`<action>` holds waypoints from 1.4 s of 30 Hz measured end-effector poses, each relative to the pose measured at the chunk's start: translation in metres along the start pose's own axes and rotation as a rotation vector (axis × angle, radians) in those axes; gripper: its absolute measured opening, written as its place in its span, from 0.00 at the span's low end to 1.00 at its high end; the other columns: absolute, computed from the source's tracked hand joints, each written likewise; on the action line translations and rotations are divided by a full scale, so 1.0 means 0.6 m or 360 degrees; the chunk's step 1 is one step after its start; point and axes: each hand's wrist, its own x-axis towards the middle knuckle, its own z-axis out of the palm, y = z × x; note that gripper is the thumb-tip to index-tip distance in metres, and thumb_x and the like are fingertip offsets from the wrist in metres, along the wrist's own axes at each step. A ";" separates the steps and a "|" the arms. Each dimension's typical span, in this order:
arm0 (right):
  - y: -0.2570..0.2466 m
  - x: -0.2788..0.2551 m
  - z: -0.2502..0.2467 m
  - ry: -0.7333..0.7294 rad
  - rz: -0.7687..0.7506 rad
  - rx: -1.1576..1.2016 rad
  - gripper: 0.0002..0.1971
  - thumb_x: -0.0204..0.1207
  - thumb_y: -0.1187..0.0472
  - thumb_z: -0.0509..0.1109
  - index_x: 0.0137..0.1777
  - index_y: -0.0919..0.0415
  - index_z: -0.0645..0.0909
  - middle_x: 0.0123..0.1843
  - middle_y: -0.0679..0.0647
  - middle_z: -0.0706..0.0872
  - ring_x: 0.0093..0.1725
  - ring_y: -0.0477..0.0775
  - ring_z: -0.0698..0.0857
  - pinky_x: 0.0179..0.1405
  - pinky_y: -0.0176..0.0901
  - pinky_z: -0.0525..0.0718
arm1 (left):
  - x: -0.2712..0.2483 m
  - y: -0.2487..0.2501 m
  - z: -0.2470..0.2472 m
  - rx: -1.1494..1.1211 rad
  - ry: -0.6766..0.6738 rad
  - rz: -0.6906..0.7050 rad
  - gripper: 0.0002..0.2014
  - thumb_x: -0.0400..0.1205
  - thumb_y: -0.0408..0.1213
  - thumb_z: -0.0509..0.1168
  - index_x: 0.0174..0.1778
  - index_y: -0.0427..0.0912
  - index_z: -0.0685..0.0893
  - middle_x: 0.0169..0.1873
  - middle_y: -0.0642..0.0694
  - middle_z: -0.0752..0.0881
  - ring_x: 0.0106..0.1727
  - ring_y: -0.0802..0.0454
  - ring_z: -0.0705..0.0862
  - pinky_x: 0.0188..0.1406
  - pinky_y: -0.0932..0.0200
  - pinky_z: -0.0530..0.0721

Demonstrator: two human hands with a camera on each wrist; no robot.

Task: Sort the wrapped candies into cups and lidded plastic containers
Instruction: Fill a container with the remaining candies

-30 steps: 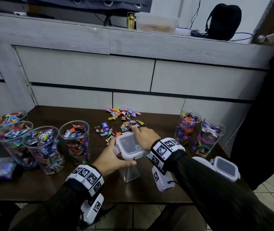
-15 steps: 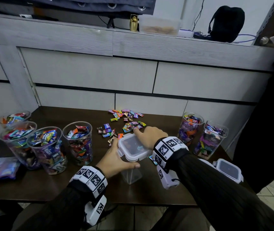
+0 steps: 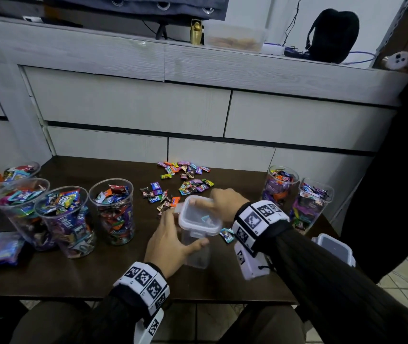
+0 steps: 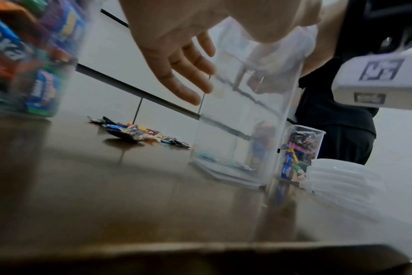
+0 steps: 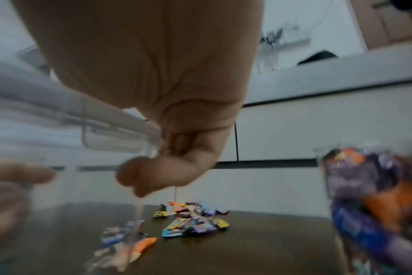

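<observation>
Clear container (image 3: 199,234), dark brown table (image 3: 98,274)

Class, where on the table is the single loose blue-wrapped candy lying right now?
In the head view the blue-wrapped candy lies on the dark wooden table, just right of the clear lidded plastic container, beside the right wrist.
</observation>
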 end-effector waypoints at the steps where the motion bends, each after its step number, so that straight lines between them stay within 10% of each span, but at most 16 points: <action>1: 0.006 0.001 -0.007 -0.0004 -0.0057 0.0064 0.33 0.71 0.27 0.60 0.51 0.61 0.76 0.50 0.60 0.83 0.48 0.59 0.82 0.45 0.48 0.79 | -0.001 -0.005 -0.004 -0.0025 -0.0018 0.0016 0.45 0.56 0.76 0.70 0.67 0.64 0.62 0.61 0.60 0.74 0.57 0.63 0.78 0.53 0.57 0.76; 6: 0.012 0.005 -0.008 -0.0039 0.0053 0.0149 0.37 0.67 0.26 0.64 0.54 0.63 0.79 0.52 0.58 0.85 0.50 0.57 0.84 0.44 0.44 0.80 | 0.018 -0.001 -0.008 -0.0208 -0.0214 0.0140 0.49 0.64 0.57 0.81 0.74 0.62 0.57 0.69 0.59 0.65 0.72 0.61 0.67 0.72 0.57 0.69; 12: 0.003 0.003 -0.006 -0.0018 0.0211 0.0125 0.43 0.67 0.24 0.61 0.58 0.67 0.79 0.49 0.58 0.82 0.47 0.57 0.81 0.42 0.42 0.76 | 0.035 0.017 0.012 -0.0740 -0.0264 0.0005 0.51 0.53 0.50 0.83 0.72 0.52 0.68 0.66 0.45 0.81 0.67 0.56 0.81 0.67 0.57 0.81; 16: 0.002 0.003 -0.002 -0.0077 0.0218 0.0117 0.43 0.69 0.24 0.59 0.58 0.68 0.79 0.48 0.59 0.82 0.46 0.58 0.81 0.43 0.43 0.75 | 0.034 0.012 0.022 -0.0631 -0.0235 -0.0079 0.50 0.52 0.54 0.83 0.71 0.41 0.76 0.61 0.44 0.85 0.64 0.49 0.84 0.67 0.41 0.81; 36: 0.013 0.009 0.013 -0.0032 0.0326 0.0480 0.45 0.64 0.26 0.67 0.62 0.69 0.79 0.55 0.61 0.86 0.51 0.57 0.86 0.42 0.44 0.81 | 0.024 0.020 0.032 -0.0599 -0.0124 -0.0086 0.49 0.53 0.57 0.81 0.72 0.49 0.74 0.65 0.49 0.82 0.66 0.55 0.81 0.69 0.46 0.80; 42: 0.003 -0.010 0.004 0.0290 0.0238 0.0065 0.43 0.64 0.22 0.62 0.61 0.61 0.72 0.54 0.57 0.82 0.54 0.59 0.83 0.39 0.45 0.75 | 0.024 0.020 0.034 -0.0557 -0.0103 -0.0053 0.49 0.55 0.60 0.79 0.73 0.50 0.72 0.66 0.50 0.80 0.67 0.58 0.80 0.68 0.52 0.80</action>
